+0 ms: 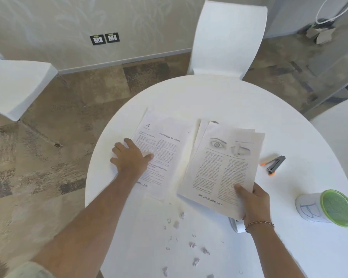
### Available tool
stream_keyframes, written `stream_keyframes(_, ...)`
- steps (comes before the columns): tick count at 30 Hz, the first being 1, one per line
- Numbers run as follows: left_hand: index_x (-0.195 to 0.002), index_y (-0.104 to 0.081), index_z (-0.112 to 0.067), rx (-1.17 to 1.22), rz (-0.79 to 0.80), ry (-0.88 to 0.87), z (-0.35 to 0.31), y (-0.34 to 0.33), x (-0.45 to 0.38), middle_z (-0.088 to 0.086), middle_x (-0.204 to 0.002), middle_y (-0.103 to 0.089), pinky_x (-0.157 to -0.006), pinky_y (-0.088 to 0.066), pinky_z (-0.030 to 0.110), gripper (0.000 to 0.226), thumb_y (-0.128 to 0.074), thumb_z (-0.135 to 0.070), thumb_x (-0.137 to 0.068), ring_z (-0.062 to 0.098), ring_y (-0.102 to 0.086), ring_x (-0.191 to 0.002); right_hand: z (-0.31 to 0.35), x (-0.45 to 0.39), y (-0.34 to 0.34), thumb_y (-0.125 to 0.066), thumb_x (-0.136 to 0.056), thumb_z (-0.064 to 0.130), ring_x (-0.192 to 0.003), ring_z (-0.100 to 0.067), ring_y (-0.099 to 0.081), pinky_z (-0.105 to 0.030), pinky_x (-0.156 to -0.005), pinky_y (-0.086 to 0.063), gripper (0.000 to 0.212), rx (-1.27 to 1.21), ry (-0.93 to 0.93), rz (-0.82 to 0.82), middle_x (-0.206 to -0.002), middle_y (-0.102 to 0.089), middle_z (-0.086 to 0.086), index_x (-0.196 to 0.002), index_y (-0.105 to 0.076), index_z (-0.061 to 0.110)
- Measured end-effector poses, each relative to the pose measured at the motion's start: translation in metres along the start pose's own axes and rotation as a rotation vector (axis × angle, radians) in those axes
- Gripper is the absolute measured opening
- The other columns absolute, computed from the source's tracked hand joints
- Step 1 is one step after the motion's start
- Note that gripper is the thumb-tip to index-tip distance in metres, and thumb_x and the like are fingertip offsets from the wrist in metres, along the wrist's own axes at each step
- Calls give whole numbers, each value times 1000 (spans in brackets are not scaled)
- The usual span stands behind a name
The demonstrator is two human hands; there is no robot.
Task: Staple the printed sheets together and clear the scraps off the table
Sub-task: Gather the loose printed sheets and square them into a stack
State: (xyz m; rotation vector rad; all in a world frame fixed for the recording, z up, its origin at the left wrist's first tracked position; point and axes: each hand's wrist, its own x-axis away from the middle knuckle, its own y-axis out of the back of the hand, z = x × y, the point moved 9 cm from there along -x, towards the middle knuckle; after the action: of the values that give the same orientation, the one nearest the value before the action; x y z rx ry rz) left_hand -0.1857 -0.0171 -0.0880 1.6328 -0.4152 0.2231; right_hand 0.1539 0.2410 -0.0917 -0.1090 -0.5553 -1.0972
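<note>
On the round white table (219, 93) two lots of printed paper lie side by side. The chapter sheets (165, 151), headed with a large 4, sit toward nine o'clock of the table's centre; the eye-drawing sheets (221, 163) sit just right of centre, a fanned bundle of several pages with their edges out of line.

This paper is light, limp and slick on the smooth top, so a single page will slide or curl if pushed at its middle. A flat press holds it, and a pinch at a corner or short edge lifts it. The bundle should be squared before stapling, since loose pages shift against one another.

The left hand (129, 159) lies palm down on the left edge of the chapter sheets, fingers spread wide and flat, forearm stretched out from seven o'clock. The right hand (253, 199) grips the near right corner of the eye-drawing sheets, thumb on top and fingers curled beneath, wrist (wearing a beaded bracelet) coming in from five o'clock.

A stapler (275, 164) rests at three o'clock, well apart from both hands. Paper scraps (189, 243) litter the near side around six o'clock, not yet cleared. A green-rimmed cup (329, 207) lies on its side at four o'clock.
</note>
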Motion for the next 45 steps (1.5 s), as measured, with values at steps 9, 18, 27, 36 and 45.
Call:
stream_keyframes(9,-131,-44,-7,210,73,158,13,-3,-7,18,-133,-61,-104,-41,50,79,-83,-50,-77,39,-50,-129,-3,-2,4,-67,-82,7,-75,-26,-70,-39,-71,-57,17,66,-24,-2,-79,-77,2,-83,-75,22)
stream_keyframes(18,-95,-74,-15,912,68,-261,-8,42,6,3,-95,-79,-74,-56,33,14,-68,-4,-88,25,-73,-85,-3,-5,15,-67,-75,9,-77,-32,-70,-50,-77,-60,17,156,-6,-10,-81,-77,-7,-81,-74,23)
stream_keyframes(27,-107,-76,2,1340,428,-274,-45,30,52,21,-113,-78,-95,-57,50,17,-70,0,-92,34,-75,-99,2,13,2,-66,-84,3,-71,-27,-69,-40,-63,-57,20,25,-14,83,-81,-77,-4,-86,-76,19)
stream_keyframes(36,-83,-60,-2,1205,254,-154,-69,-14,103,19,-101,-72,-80,-57,46,18,-71,-14,-92,28,-68,-85,24,37,-19,-78,-70,9,-71,-27,-67,-39,-63,-59,22,-124,25,234,-88,-75,-19,-91,-74,7)
stream_keyframes(45,-132,-51,-31,1359,339,-164,-70,-13,111,-2,-107,-80,-84,-60,38,59,-74,-1,-87,19,-77,-95,46,43,-28,-59,-74,0,-92,-32,-72,-43,-69,-62,34,-104,91,378,-105,-76,-20,-102,-76,9)
